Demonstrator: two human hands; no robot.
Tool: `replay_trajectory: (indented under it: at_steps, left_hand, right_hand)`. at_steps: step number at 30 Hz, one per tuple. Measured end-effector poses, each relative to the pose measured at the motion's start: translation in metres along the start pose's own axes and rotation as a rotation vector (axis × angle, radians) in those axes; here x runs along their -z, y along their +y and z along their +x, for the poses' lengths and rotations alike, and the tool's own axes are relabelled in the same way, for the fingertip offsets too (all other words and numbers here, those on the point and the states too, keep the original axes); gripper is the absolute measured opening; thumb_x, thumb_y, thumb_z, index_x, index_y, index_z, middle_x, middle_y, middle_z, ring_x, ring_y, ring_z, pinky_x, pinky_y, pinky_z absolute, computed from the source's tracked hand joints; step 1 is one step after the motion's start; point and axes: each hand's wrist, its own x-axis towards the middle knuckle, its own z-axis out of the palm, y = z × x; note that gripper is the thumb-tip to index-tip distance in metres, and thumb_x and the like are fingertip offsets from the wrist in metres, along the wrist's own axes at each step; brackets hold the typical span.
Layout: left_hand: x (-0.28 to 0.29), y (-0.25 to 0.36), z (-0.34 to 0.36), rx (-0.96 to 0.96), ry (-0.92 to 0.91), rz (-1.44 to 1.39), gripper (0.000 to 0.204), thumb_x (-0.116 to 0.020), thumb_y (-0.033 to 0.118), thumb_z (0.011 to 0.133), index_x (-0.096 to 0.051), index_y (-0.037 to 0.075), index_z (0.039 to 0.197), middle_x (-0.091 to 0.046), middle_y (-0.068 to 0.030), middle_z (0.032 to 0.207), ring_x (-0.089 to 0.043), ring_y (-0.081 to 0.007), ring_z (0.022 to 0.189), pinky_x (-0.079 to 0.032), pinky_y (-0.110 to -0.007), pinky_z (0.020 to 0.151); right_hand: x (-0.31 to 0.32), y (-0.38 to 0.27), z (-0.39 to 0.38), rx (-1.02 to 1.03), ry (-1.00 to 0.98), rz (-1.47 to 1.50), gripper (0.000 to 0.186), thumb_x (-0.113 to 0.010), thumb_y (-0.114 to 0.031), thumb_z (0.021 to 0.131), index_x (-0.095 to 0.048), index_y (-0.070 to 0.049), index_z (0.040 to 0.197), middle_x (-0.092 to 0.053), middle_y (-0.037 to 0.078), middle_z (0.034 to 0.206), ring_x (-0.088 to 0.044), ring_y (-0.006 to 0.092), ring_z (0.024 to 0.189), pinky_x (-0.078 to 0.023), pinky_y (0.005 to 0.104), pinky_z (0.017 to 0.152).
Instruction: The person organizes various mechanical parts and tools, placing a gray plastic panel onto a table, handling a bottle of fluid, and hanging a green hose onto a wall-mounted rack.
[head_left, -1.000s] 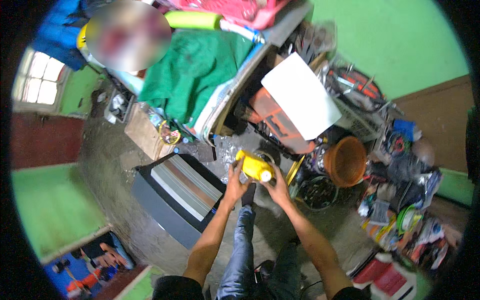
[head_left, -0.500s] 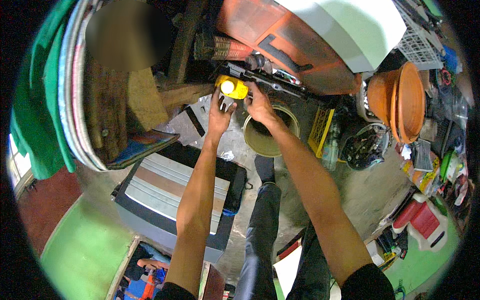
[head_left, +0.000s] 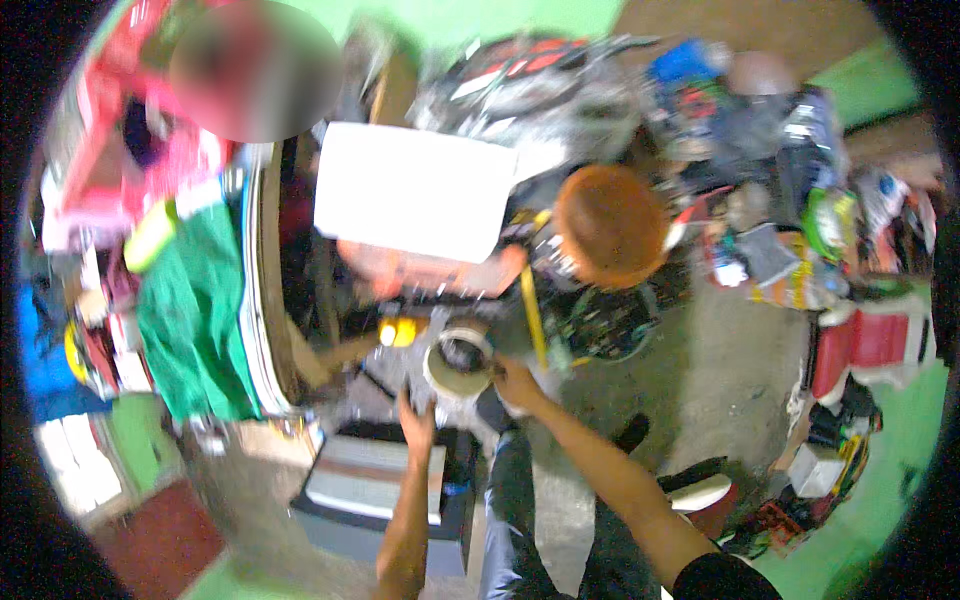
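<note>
A cream-coloured bucket (head_left: 432,375), round and open at the top, stands on the floor in front of me. My right hand (head_left: 516,384) is at its right rim, fingers bent over the edge, though motion smears them. Left of the bucket and nearer to me, my left hand (head_left: 416,422) is empty with its fingers apart. Beyond that hand a yellow bottle with a white cap (head_left: 398,332) lies by the end of a wooden piece, touched by neither hand. Dark contents show inside the bucket, too blurred to name.
A grey-and-black case (head_left: 375,478) lies below my left forearm. Beyond the bucket are an orange case (head_left: 430,272) and a white box-like thing (head_left: 415,190). To the right stand terracotta pots (head_left: 610,225) and a dark-filled basin (head_left: 610,325). A green cloth (head_left: 200,310) hangs left.
Both hands have left the yellow bottle, which now lies apart from them. My right hand has moved to the bucket rim, and my left hand has drawn back. The view has tilted up.
</note>
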Motion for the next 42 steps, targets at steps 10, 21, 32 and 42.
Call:
replay_trajectory:
  at_steps: [10, 21, 32, 42]
  left_hand:
    - [-0.149, 0.262, -0.253, -0.512, -0.755, 0.297, 0.046, -0.070, 0.024, 0.077, -0.056, 0.009, 0.119, -0.064, -0.0161, 0.107, -0.063, -0.0322, 0.094, -0.049, -0.038, 0.079]
    - [-0.467, 0.488, -0.460, -0.450, -1.655, 0.158, 0.032, -0.062, 0.019, 0.087, -0.056, 0.003, 0.114, -0.065, -0.0121, 0.100, -0.064, -0.0200, 0.087, -0.052, -0.032, 0.069]
    - [-0.651, 0.472, -0.545, -0.644, -1.914, 1.099, 0.025, -0.056, 0.025, 0.085, -0.059, 0.003, 0.098, -0.063, -0.0121, 0.083, -0.062, -0.0259, 0.073, -0.049, -0.036, 0.061]
    - [-0.966, 0.633, -0.716, -1.966, -1.654, 1.370, 0.041, -0.049, 0.042, 0.087, -0.063, 0.005, 0.080, -0.061, -0.0127, 0.060, -0.060, -0.0276, 0.056, -0.047, -0.042, 0.057]
  right_hand:
    - [0.328, 0.187, -0.379, -0.661, 0.478, -0.148, 0.036, -0.058, -0.026, 0.087, -0.057, -0.004, 0.115, -0.066, 0.014, 0.098, -0.065, 0.0242, 0.082, -0.053, 0.0385, 0.073]
    - [0.456, 0.251, -0.825, 0.239, 1.402, 1.528, 0.033, -0.055, -0.015, 0.089, -0.047, -0.004, 0.119, -0.062, 0.019, 0.105, -0.062, 0.0284, 0.090, -0.052, 0.0403, 0.080]
    - [0.312, 0.432, -0.895, 1.044, 1.418, 1.984, 0.033, -0.054, -0.021, 0.088, -0.052, 0.000, 0.114, -0.064, 0.020, 0.097, -0.065, 0.0297, 0.081, -0.053, 0.0396, 0.067]
    - [0.555, 0.385, -0.941, -0.069, 2.541, 1.358, 0.026, -0.060, -0.012, 0.084, -0.059, 0.001, 0.106, -0.063, 0.009, 0.089, -0.061, 0.0190, 0.074, -0.051, 0.0326, 0.064]
